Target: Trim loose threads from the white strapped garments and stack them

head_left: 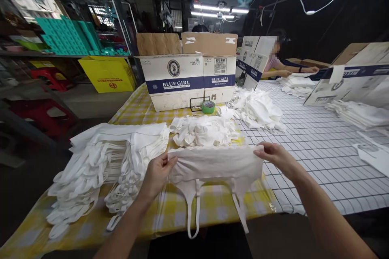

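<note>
A white camisole top [214, 164] is stretched between my two hands, its wide band uppermost and its thin straps hanging down past the table's front edge. My left hand [158, 176] pinches one end of the band. At the other end, my right hand [278, 158] grips the corner between thumb and fingers. To the left lies a thick stack of similar white tops [121, 145], their straps trailing toward me. Just beyond the held garment sits a loose heap of white tops [205, 129].
Behind the heap stand a roll of green tape [208, 107] and a BLUE GIRL carton [188, 85]. Another crumpled white pile [258, 109] rests on the checked cloth [298, 141]. At the far right, a person [275, 62] handles white fabric near more cartons [358, 73].
</note>
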`<action>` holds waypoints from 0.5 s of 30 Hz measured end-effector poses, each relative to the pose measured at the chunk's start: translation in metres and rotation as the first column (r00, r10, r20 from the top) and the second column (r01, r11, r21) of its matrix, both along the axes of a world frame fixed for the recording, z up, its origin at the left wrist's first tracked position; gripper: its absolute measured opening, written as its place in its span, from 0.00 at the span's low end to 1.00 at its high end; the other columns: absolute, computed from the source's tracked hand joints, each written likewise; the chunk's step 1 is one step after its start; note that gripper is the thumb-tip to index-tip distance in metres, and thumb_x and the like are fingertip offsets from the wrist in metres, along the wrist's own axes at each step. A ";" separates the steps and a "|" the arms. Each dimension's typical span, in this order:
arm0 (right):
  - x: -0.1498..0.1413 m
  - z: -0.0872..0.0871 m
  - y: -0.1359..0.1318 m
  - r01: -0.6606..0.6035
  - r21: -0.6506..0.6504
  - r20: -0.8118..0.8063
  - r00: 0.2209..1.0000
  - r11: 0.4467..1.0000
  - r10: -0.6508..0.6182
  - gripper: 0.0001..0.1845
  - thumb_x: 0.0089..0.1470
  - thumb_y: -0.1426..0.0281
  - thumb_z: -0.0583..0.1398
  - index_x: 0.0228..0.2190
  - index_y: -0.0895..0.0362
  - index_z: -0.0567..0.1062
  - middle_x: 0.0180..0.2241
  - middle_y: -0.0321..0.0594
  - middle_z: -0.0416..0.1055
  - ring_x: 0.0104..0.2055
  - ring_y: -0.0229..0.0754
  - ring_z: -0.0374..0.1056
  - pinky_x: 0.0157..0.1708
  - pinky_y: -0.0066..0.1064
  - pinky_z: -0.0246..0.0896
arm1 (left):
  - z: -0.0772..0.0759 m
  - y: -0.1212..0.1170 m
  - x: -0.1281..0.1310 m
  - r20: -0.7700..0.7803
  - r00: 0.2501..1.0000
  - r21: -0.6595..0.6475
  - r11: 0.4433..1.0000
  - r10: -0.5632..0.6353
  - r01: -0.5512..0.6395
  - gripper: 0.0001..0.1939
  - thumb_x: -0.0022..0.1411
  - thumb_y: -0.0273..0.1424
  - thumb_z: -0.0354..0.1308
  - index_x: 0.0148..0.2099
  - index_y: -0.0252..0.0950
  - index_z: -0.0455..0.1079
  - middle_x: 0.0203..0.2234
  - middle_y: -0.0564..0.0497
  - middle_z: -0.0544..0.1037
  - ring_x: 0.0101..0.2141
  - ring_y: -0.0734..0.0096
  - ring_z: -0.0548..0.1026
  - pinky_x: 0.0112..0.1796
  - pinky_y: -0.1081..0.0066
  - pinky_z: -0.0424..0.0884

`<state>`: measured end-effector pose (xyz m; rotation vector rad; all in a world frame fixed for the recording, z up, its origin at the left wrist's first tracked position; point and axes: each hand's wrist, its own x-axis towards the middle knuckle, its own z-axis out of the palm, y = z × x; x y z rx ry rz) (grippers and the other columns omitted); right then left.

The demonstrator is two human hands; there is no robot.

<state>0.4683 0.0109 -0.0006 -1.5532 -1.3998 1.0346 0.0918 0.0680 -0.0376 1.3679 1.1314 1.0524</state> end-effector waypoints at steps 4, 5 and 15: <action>-0.004 0.040 0.004 -0.033 0.159 -0.025 0.999 0.987 0.037 0.12 0.47 0.60 0.62 0.29 0.56 0.72 0.27 0.39 0.68 0.32 0.41 0.64 0.33 0.32 0.60 | 0.039 -0.005 -0.022 0.067 0.992 0.047 0.993 0.104 -0.107 0.14 0.47 0.39 0.64 0.32 0.34 0.73 0.26 0.52 0.78 0.29 0.70 0.73 0.32 0.74 0.68; -0.007 0.049 0.006 -0.030 0.199 -0.027 0.999 0.980 0.036 0.12 0.46 0.60 0.63 0.28 0.56 0.72 0.27 0.39 0.69 0.32 0.41 0.64 0.33 0.32 0.61 | 0.049 -0.006 -0.028 0.077 0.989 0.062 0.989 0.130 -0.135 0.13 0.47 0.39 0.64 0.30 0.34 0.73 0.25 0.53 0.77 0.28 0.71 0.72 0.30 0.75 0.68; -0.097 0.132 0.039 -0.114 0.459 -0.091 0.980 0.881 0.174 0.12 0.42 0.61 0.65 0.31 0.51 0.76 0.29 0.40 0.73 0.33 0.43 0.69 0.34 0.36 0.65 | 0.140 -0.010 -0.106 0.248 0.912 0.193 0.905 0.328 -0.378 0.18 0.45 0.41 0.65 0.35 0.33 0.73 0.26 0.51 0.78 0.26 0.71 0.73 0.28 0.75 0.70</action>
